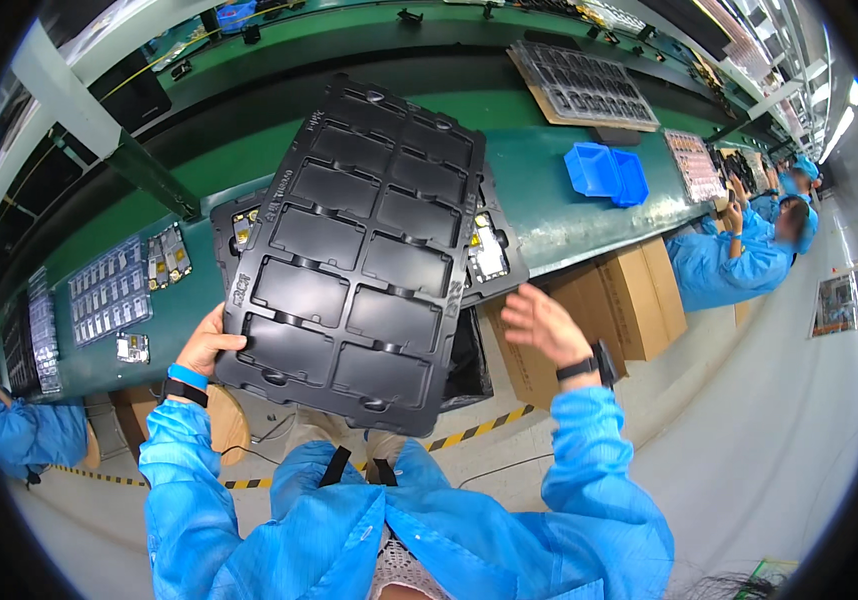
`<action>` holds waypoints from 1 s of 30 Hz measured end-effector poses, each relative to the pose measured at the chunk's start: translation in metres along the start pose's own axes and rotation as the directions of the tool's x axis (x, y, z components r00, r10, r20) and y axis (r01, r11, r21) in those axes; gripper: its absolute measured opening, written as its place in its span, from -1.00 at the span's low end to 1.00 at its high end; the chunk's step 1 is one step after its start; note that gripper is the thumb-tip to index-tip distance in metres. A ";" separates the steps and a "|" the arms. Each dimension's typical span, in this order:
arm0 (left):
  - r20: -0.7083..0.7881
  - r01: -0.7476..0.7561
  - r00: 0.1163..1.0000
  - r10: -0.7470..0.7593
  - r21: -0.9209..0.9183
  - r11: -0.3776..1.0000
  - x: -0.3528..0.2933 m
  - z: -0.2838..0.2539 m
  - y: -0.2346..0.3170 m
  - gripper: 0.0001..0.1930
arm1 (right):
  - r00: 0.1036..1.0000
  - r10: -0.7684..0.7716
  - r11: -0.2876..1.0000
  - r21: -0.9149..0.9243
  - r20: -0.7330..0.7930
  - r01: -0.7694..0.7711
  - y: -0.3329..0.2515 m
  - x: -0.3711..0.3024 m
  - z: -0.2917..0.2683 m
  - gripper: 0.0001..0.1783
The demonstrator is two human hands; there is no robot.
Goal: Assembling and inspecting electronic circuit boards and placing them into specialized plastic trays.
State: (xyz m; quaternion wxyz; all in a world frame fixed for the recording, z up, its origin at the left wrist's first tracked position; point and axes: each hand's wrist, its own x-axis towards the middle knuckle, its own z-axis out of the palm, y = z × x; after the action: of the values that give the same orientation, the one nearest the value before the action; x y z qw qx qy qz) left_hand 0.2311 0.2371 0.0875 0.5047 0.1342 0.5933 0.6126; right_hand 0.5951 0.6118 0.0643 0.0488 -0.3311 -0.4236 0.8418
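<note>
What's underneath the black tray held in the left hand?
Another black tray shows past both sides of the held tray, with circuit boards peeking out left and right; its middle is covered.

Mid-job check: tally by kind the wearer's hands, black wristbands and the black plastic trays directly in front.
Hands: 2 (left hand, right hand)
Black wristbands: 2 (left wristband, right wristband)
Black plastic trays: 2 (multi-pocket tray, partly covered tray)
Total: 6

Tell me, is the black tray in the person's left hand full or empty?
Empty: the black tray, gripped by the left hand, shows only bare black plastic in its pockets.
</note>
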 end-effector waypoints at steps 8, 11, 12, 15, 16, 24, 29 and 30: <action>0.099 0.095 0.989 -0.105 0.107 0.990 0.003 -0.013 0.014 -0.22 | 0.998 -0.039 0.980 0.192 -0.048 0.048 0.010 0.048 0.063 -0.42; 0.117 0.082 0.989 -0.092 0.082 0.993 0.006 -0.016 0.018 -0.19 | 0.998 -0.057 0.950 0.305 -0.022 0.061 0.028 0.051 0.078 -0.40; 0.174 0.022 0.984 -0.048 0.151 0.988 0.012 -0.021 0.019 -0.23 | 0.987 -0.149 0.935 0.316 -0.055 0.158 0.034 0.058 0.078 -0.40; -0.243 -0.087 0.960 0.142 0.221 0.971 0.041 -0.069 0.011 -0.41 | 0.944 -0.301 0.866 0.376 -0.135 0.329 0.021 0.067 0.087 -0.44; -0.438 -0.083 0.887 0.149 0.167 0.982 0.049 -0.105 0.005 -0.40 | 0.940 -0.305 0.849 0.403 -0.155 0.342 0.009 0.068 0.094 -0.45; -0.318 -0.181 0.930 0.184 0.038 0.983 0.040 0.055 0.019 -0.22 | 0.776 -0.503 0.682 0.377 -0.380 0.627 -0.007 0.106 0.156 -0.65; -0.317 -0.297 0.913 0.257 -0.084 0.951 0.032 0.002 0.024 -0.42 | 0.913 -0.393 0.829 0.388 -0.107 0.402 -0.002 0.075 0.113 -0.55; -0.287 -0.297 0.920 0.266 -0.071 0.952 0.025 -0.005 0.020 -0.42 | 0.919 -0.257 0.791 0.480 -0.300 0.379 -0.006 0.070 0.086 -0.41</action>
State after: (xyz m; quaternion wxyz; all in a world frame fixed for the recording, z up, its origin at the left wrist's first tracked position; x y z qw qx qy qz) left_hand 0.2067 0.2574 0.0922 0.3311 0.1033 0.5964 0.7239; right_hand 0.4882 0.5826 0.0691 0.3259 -0.3189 -0.2172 0.8631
